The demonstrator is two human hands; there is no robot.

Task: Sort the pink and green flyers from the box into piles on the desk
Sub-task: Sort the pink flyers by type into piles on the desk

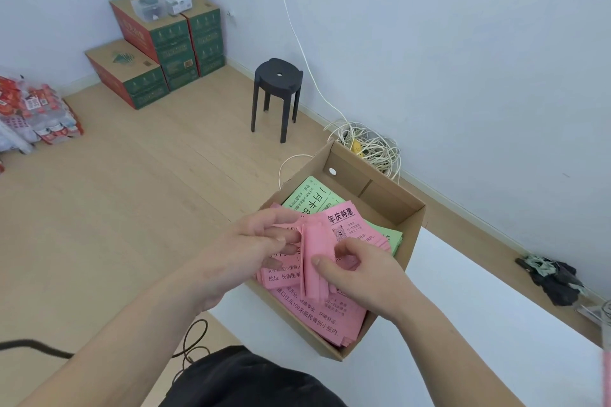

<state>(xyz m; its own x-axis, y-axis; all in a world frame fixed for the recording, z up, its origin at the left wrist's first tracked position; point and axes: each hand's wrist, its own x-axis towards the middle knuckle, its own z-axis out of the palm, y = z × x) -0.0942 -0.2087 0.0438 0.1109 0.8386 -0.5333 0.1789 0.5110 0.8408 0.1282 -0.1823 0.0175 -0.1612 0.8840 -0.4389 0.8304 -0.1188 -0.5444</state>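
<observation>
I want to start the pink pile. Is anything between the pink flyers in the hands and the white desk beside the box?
Only the box wall to lift over. The left hand and right hand hold the pink flyers above the box; nothing else shows on the desk beside it.

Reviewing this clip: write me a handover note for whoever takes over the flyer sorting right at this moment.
Left hand: grips a pink bunch of flyers above the box.
Right hand: pinches the same bunch from the other side.
Things: the cardboard box sits at the corner of the white desk. Inside it, loose pink flyers lie at the near end and green flyers at the far end.
Done: no sorted pile shows on the desk in view.
Left: lay the bunch down as the pink pile, then lift out the rest, pink and green apart.
</observation>
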